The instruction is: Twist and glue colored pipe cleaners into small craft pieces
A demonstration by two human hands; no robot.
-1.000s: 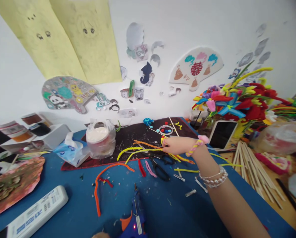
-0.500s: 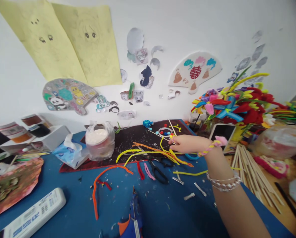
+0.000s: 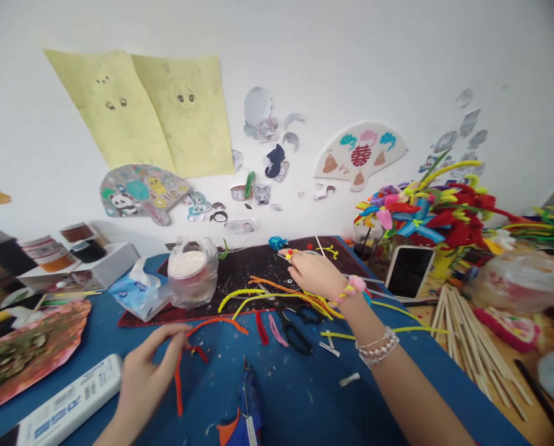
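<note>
My left hand (image 3: 153, 365) hovers low at the left, fingers loosely curved and thumb below them, over the bend of an orange pipe cleaner (image 3: 216, 321). Whether it touches that is hidden. Across the dark mat (image 3: 235, 272) reaches my right hand (image 3: 316, 275), index finger stretched toward a blue fuzzy ball (image 3: 277, 242); no held thing shows. A small flower ring sits on a finger. Beneath that wrist lie yellow pipe cleaners (image 3: 268, 297) and black-handled scissors (image 3: 295, 334). A blue glue gun (image 3: 250, 396) lies nearest me, with red (image 3: 261, 328) and pink (image 3: 277, 329) pieces beyond it.
A bagged tub (image 3: 188, 272) and a tissue pack (image 3: 140, 288) stand at left, near a white box (image 3: 67, 402). To the right are pipe-cleaner flowers (image 3: 426, 214), a phone (image 3: 409, 271) and wooden sticks (image 3: 472, 347). Metal clips (image 3: 349, 379) lie in front.
My left hand has come into view over the orange pipe cleaner. My right hand has moved left, away from the dish of small balls toward the blue ball. The view has tilted up slightly.
</note>
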